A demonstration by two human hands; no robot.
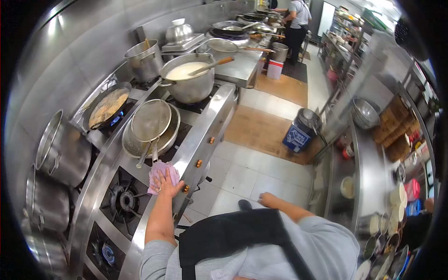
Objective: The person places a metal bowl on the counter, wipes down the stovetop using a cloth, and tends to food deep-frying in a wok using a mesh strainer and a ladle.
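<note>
My left hand (167, 185) lies with fingers spread on a pink cloth (163, 175), pressed on the steel front edge of the stove (186, 151). Just beyond the cloth, a round strainer (151, 120) rests over a wide metal bowl (171, 135). A bare burner (127, 200) is to the left of my left hand. My right hand (267, 199) hangs over the tiled floor at my right side, its fingers curled; whether it holds anything is too small to tell.
A large pot of white liquid (189, 72) with a wooden-handled tool, a pan of frying food (108, 107) over a blue flame and tall pots (65, 151) surround the stove. A blue tin (298, 135) stands on the floor. Another person (297, 23) works far back.
</note>
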